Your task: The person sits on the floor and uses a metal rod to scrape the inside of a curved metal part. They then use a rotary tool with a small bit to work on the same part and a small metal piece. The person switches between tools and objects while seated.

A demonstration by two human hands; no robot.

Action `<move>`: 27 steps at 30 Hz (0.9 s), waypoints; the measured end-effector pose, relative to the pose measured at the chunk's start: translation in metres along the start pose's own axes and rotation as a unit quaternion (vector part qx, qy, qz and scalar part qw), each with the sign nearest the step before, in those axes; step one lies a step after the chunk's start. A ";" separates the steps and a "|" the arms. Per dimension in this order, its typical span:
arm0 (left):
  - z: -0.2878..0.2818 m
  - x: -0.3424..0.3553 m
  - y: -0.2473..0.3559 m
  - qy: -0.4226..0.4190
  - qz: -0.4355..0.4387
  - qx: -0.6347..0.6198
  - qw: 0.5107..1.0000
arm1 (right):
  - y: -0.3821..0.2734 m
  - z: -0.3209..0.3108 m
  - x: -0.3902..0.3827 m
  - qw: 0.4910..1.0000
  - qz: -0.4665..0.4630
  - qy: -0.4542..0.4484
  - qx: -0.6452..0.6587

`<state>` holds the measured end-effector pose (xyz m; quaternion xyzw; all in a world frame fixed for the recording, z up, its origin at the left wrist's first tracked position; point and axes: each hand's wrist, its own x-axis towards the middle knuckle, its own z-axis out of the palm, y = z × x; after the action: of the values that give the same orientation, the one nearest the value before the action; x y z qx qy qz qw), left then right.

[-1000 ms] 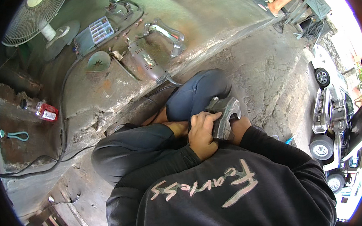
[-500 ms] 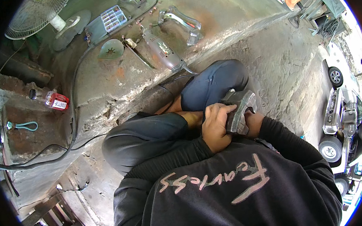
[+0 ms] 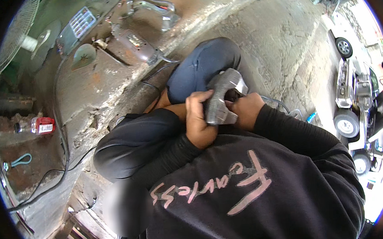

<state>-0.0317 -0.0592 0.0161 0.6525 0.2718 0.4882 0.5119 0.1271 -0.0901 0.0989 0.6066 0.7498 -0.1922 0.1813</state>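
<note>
My left hand [image 3: 198, 121] grips one side of a grey metal part with a curved opening [image 3: 218, 95], resembling a brake caliper, held above my crossed legs [image 3: 200, 61]. At the other side, my right hand [image 3: 248, 109] reaches into that opening with bent fingers; what they hold is hidden inside it.
On the concrete ledge [image 3: 92, 95] lie a grey power tool [image 3: 135, 45], metal brackets [image 3: 150, 9], a parts box [image 3: 82, 21], a round dish [image 3: 83, 56] and hoses. A fan [image 3: 10, 39] and red bottle [image 3: 43, 125] are left; vehicles [image 3: 353, 108] are parked right.
The metal part and both hands have risen in the picture and turned slightly, showing more of the opening. The view has shifted; another person's legs at the upper right are out of sight.
</note>
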 end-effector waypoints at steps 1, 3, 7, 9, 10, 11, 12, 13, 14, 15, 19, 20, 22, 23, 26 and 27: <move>-0.002 0.000 -0.004 0.003 -0.006 -0.041 0.999 | 0.000 0.000 -0.002 1.000 -0.006 0.027 0.011; -0.011 0.000 -0.008 0.003 -0.032 -0.120 0.992 | 0.009 0.005 -0.010 0.992 -0.043 0.074 0.087; -0.032 0.013 -0.007 0.051 -0.056 -0.232 0.970 | 0.055 0.021 -0.037 0.898 -0.119 0.247 0.344; -0.042 0.022 0.004 0.091 -0.062 -0.258 0.960 | 0.072 0.033 -0.044 0.832 0.040 0.216 0.510; -0.045 0.028 0.011 0.116 -0.045 -0.307 0.943 | 0.083 0.036 -0.039 0.858 0.007 0.295 0.421; -0.050 0.033 0.019 0.118 -0.013 -0.285 0.951 | 0.090 0.038 -0.030 0.841 0.037 0.297 0.451; -0.058 0.039 0.028 0.122 0.021 -0.259 0.958 | 0.095 0.039 -0.018 0.822 0.068 0.294 0.483; -0.066 0.045 0.037 0.112 0.049 -0.192 0.974 | 0.099 0.036 -0.004 0.833 0.065 0.305 0.457; -0.075 0.050 0.046 0.117 0.073 -0.153 0.979 | 0.103 0.031 0.012 0.843 0.074 0.314 0.430; -0.083 0.054 0.053 0.136 0.112 -0.098 0.979 | 0.106 0.022 0.031 0.830 0.027 0.290 0.476; -0.112 0.061 0.077 0.243 0.208 -0.021 0.947 | 0.090 -0.029 0.098 0.852 -0.155 0.350 0.356; -0.120 0.061 0.082 0.259 0.231 0.004 0.938 | 0.080 -0.043 0.111 0.847 -0.171 0.328 0.383; -0.136 0.061 0.088 0.300 0.283 0.031 0.910 | 0.052 -0.071 0.137 0.840 -0.212 0.293 0.404; -0.143 0.061 0.090 0.322 0.303 0.033 0.896 | 0.035 -0.082 0.148 0.839 -0.235 0.280 0.402; -0.163 0.057 0.092 0.385 0.345 0.044 0.855 | -0.016 -0.115 0.178 0.861 -0.311 0.295 0.273; -0.170 0.056 0.091 0.409 0.353 0.049 0.840 | -0.033 -0.126 0.189 0.882 -0.302 0.270 0.241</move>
<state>-0.1796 0.0271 0.1206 0.4695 0.2312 0.8443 0.1149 0.0521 0.1267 0.1138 0.4037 0.8472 -0.2413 -0.2469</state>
